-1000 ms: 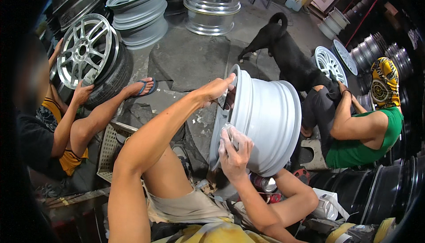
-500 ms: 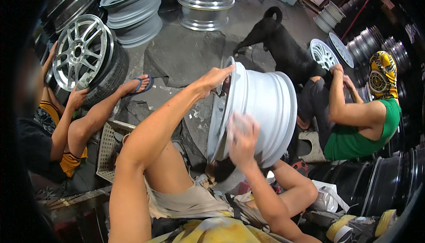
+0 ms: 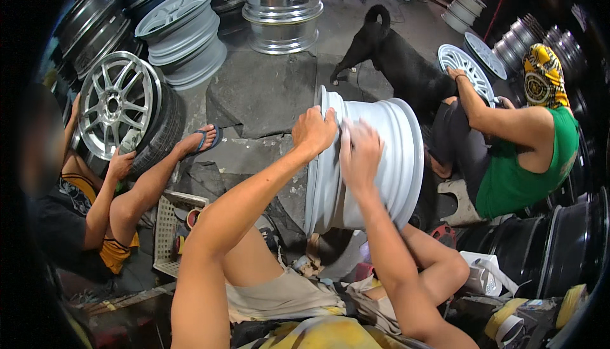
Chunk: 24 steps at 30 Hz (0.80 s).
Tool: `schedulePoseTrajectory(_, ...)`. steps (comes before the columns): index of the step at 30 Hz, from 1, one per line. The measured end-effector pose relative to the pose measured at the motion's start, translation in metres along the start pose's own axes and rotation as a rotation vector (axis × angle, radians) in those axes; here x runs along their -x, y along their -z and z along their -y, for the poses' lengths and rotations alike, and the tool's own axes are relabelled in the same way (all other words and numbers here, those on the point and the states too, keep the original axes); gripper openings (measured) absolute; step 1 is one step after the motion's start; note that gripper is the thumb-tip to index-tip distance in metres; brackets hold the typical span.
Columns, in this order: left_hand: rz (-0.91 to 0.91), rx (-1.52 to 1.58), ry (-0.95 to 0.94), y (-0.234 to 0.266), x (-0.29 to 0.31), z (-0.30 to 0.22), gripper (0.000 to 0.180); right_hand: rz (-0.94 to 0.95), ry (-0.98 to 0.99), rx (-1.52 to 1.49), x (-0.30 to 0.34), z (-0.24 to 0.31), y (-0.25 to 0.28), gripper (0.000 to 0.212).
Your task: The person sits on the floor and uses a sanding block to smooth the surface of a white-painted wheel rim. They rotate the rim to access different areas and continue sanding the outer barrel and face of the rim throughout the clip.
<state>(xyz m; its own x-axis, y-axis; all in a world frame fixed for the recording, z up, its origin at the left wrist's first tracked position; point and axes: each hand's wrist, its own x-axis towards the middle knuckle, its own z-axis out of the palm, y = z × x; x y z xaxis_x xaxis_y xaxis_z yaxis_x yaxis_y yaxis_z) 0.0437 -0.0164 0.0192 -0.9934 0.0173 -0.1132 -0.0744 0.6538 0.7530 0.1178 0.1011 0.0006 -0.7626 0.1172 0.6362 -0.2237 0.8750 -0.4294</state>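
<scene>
Head view: steady grey wheel (image 3: 397,152) with left hand (image 3: 314,130) gripping left lip (image 3: 323,99); stroke evenly with right hand (image 3: 362,157), cannot tell blurred fingers' hold.

Hands (image 3: 312,130) at grey wheel rim (image 3: 393,158), black dog (image 3: 400,60) beyond

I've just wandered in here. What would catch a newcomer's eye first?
Probably the big pale grey wheel rim in the middle, its near-left edge gripped by the person's left hand, with the blurred right hand at its side. Just beyond it stands a black dog. At the right sits a co-worker in a bright green sleeveless top and a yellow-and-black head covering.
</scene>
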Motion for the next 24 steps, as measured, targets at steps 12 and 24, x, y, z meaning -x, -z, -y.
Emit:
schedulePoseTrajectory(12, -0.022, -0.065, 0.103, 0.005, -0.062, -0.018, 0.048, 0.181, 0.345, 0.239, 0.031, -0.042, 0.028, 0.033)
schedulePoseTrajectory(24, 0.0, -0.078, 0.049, 0.0, -0.058, -0.009, 0.05, 0.588, 0.03, 0.073, -0.11, -0.09, -0.043, 0.027)
